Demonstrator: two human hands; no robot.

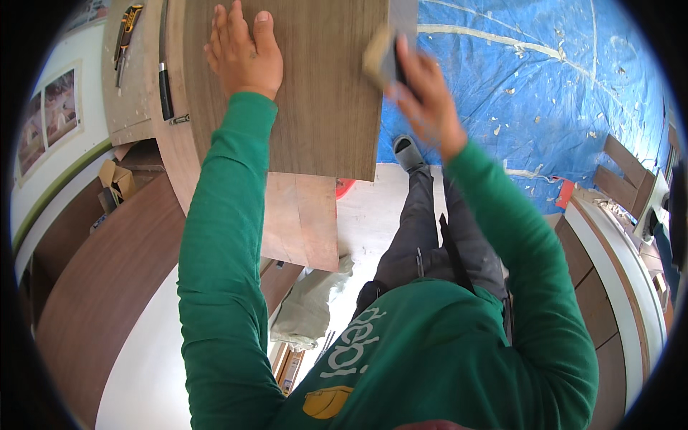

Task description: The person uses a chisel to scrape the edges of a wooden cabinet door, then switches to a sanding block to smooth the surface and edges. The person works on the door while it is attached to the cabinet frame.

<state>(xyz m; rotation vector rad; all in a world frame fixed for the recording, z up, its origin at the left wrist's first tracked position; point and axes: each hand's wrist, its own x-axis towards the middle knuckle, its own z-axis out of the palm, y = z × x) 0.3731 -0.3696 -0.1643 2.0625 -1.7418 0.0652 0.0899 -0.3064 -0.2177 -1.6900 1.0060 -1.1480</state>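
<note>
My left hand (pixel 251 63) lies flat on a brown wood-grain board (pixel 322 118), its fingers stretched toward the far side. At the board's right edge, my right hand (pixel 432 100) grips a tan and dark grey block (pixel 375 59). Motion blurs the hand and block, so the block's exact kind is unclear. It overlaps the edge of the board, and its underside is hidden. A grey strip (pixel 403 20) runs along that edge, beyond the block.
A yellow-black utility knife (pixel 127 32) and a black-handled tool (pixel 165 93) lie left of the board. Blue sheeting (pixel 494 93) with scattered scraps covers the floor at right. Pale plywood (pixel 301 215) juts out under the board. A slippered foot (pixel 408 153) stands near the board's corner.
</note>
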